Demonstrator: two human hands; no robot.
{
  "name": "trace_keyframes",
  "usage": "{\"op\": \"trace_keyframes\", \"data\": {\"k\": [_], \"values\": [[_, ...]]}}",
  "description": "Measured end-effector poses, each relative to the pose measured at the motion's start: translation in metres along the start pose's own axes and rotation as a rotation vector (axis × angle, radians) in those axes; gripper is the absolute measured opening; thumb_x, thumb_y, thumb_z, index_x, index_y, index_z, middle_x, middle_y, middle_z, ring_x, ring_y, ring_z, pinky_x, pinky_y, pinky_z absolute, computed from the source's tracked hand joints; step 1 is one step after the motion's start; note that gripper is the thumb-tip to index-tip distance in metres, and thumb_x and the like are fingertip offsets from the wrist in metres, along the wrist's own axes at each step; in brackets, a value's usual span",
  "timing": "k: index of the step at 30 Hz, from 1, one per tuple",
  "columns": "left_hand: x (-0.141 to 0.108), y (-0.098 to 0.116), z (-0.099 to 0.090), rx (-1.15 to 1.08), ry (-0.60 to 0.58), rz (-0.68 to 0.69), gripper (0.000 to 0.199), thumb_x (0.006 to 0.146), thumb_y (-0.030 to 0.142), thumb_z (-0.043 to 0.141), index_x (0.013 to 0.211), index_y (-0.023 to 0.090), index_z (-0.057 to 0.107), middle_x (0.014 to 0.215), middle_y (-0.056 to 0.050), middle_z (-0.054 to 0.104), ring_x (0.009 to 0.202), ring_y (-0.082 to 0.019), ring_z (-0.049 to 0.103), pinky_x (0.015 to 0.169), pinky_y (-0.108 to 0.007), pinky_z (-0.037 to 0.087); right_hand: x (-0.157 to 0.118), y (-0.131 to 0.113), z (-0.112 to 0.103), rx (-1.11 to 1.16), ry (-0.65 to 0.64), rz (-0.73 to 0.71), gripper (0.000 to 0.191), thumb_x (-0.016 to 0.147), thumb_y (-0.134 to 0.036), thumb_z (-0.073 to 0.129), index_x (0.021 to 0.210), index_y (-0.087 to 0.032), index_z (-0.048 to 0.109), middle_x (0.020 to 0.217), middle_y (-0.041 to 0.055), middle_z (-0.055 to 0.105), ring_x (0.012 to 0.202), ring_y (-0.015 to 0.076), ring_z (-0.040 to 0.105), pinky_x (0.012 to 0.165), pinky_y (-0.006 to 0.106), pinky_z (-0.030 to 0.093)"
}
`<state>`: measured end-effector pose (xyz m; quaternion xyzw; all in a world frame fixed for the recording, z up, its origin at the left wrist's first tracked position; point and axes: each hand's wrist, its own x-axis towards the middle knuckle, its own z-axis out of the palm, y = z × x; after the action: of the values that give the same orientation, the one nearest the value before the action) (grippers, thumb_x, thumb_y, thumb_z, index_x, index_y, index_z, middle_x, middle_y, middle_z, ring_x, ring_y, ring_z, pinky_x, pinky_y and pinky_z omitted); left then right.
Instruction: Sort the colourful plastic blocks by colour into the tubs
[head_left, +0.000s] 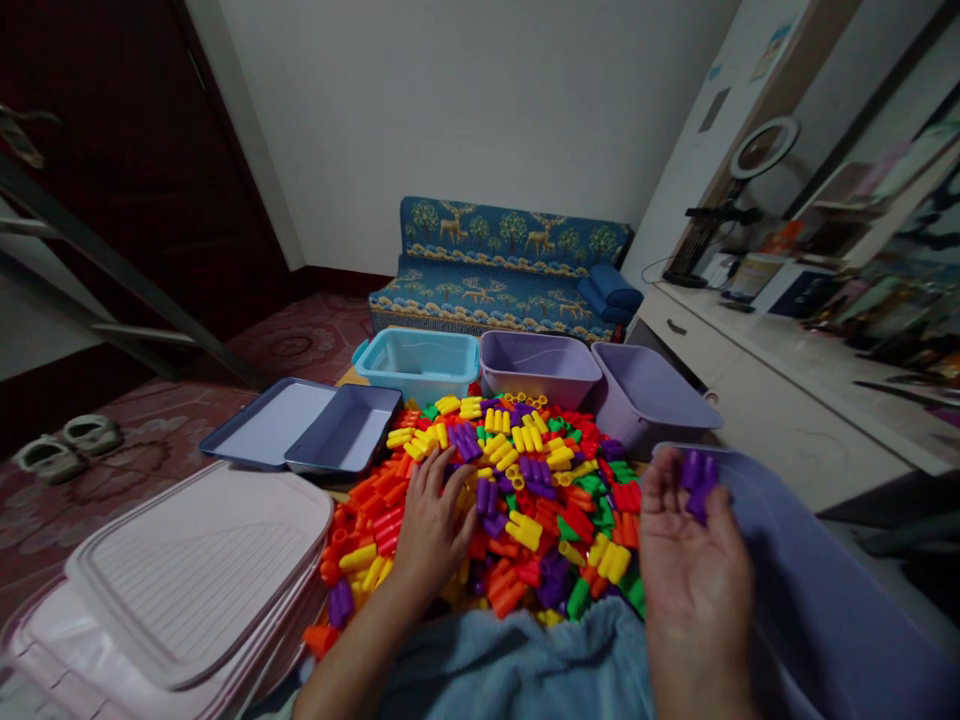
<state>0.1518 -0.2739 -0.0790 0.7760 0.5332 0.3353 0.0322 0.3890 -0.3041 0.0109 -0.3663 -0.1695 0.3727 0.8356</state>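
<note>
A big heap of plastic building pieces (525,530), shaped like short joined tubes in yellow, purple, red, orange and green, lies in front of me. My left hand (433,520) rests over the heap's left side with its fingers spread, palm down. Its fingertips are close to a purple piece (465,440) and some yellow ones; whether they touch is hard to see. To the right, my right hand (694,580) is turned palm up. Purple pieces (699,475) sit at its fingers and thumb, held there.
Behind the heap stand a light blue bin (420,360) and two purple bins (536,360) (652,390). A dark-rimmed tray (345,430) is at the left, near stacked pink lids (210,570). A large purple lid (817,590) lies right; a patterned sofa (495,285) stands beyond.
</note>
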Motion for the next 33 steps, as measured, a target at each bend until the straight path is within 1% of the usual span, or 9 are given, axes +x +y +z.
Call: {"op": "trace_keyframes", "data": {"k": [5,8,10,12,17,20,22,28,33], "values": [[0.0,0.0,0.0,-0.011,0.016,0.003,0.043,0.086,0.023,0.053,0.129,0.022,0.053,0.145,-0.013,0.039,0.138,-0.032,0.031,0.112,-0.057,0.027,0.013,-0.009,-0.007,0.062,0.06,-0.044,0.032,0.093,-0.043,0.045,0.095,-0.02,0.066,0.133,0.0088,0.057,0.128,0.0165,0.051,0.101,0.033,0.049],[-0.001,0.0,0.0,-0.012,0.011,-0.001,0.043,0.086,0.023,0.053,0.129,0.022,0.052,0.145,-0.012,0.039,0.138,-0.032,0.03,0.112,-0.057,0.027,0.006,0.002,-0.006,-0.009,-0.014,0.017,0.03,0.09,-0.044,0.049,0.099,-0.02,0.066,0.12,0.0085,0.064,0.11,0.0165,0.062,0.085,0.031,0.055],[0.0,0.001,0.0,-0.008,0.006,-0.001,0.044,0.085,0.022,0.053,0.129,0.022,0.053,0.146,-0.013,0.038,0.138,-0.032,0.03,0.112,-0.057,0.027,-0.001,0.013,-0.005,-0.209,-0.118,0.065,0.027,0.084,-0.042,0.06,0.1,-0.021,0.065,0.107,0.0061,0.068,0.086,0.0151,0.066,0.067,0.027,0.054],[0.0,0.001,-0.001,-0.01,0.006,0.002,0.044,0.085,0.022,0.054,0.129,0.022,0.053,0.145,-0.013,0.039,0.138,-0.032,0.03,0.112,-0.057,0.028,-0.007,0.024,-0.004,-0.513,-0.266,0.071,0.027,0.079,-0.04,0.067,0.097,-0.02,0.067,0.096,0.005,0.07,0.074,0.0152,0.064,0.059,0.025,0.049],[0.0,0.003,-0.003,-0.018,0.009,-0.001,0.044,0.085,0.021,0.053,0.129,0.022,0.053,0.145,-0.013,0.039,0.138,-0.032,0.031,0.112,-0.056,0.028,-0.022,0.038,0.002,-1.072,-0.605,-0.213,0.016,0.076,-0.028,0.067,0.091,-0.023,0.07,0.098,0.0054,0.069,0.079,0.0199,0.063,0.077,0.035,0.05],[0.0,0.003,-0.003,-0.018,0.004,-0.006,0.044,0.086,0.021,0.053,0.13,0.022,0.053,0.146,-0.013,0.038,0.139,-0.032,0.03,0.112,-0.055,0.028,-0.035,0.041,0.002,-1.399,-0.813,-0.234,0.03,0.069,-0.02,0.071,0.099,-0.027,0.07,0.103,0.0037,0.067,0.071,0.0193,0.063,0.073,0.036,0.051],[-0.001,0.002,-0.003,-0.023,0.006,-0.007,0.045,0.085,0.021,0.054,0.13,0.022,0.053,0.146,-0.013,0.038,0.139,-0.032,0.03,0.112,-0.055,0.029,-0.045,0.043,0.001,-1.596,-0.897,-0.242,0.041,0.066,-0.016,0.073,0.105,-0.027,0.068,0.107,0.0047,0.064,0.079,0.0231,0.065,0.072,0.037,0.051],[-0.001,0.001,-0.003,-0.032,0.018,-0.003,0.044,0.086,0.022,0.054,0.13,0.022,0.053,0.146,-0.013,0.039,0.138,-0.033,0.031,0.112,-0.057,0.028,-0.056,0.051,-0.004,-1.717,-0.931,-0.323,0.031,0.079,-0.012,0.06,0.108,-0.022,0.066,0.109,0.0088,0.063,0.095,0.0266,0.065,0.079,0.038,0.052],[-0.001,-0.001,-0.001,-0.026,0.012,0.003,0.046,0.086,0.022,0.054,0.131,0.024,0.052,0.147,-0.012,0.038,0.139,-0.032,0.03,0.112,-0.057,0.029,-0.046,0.044,0.005,-1.601,-0.809,-0.368,0.029,0.083,-0.02,0.057,0.112,-0.021,0.06,0.116,0.0081,0.064,0.103,0.0262,0.064,0.087,0.038,0.05]]}}
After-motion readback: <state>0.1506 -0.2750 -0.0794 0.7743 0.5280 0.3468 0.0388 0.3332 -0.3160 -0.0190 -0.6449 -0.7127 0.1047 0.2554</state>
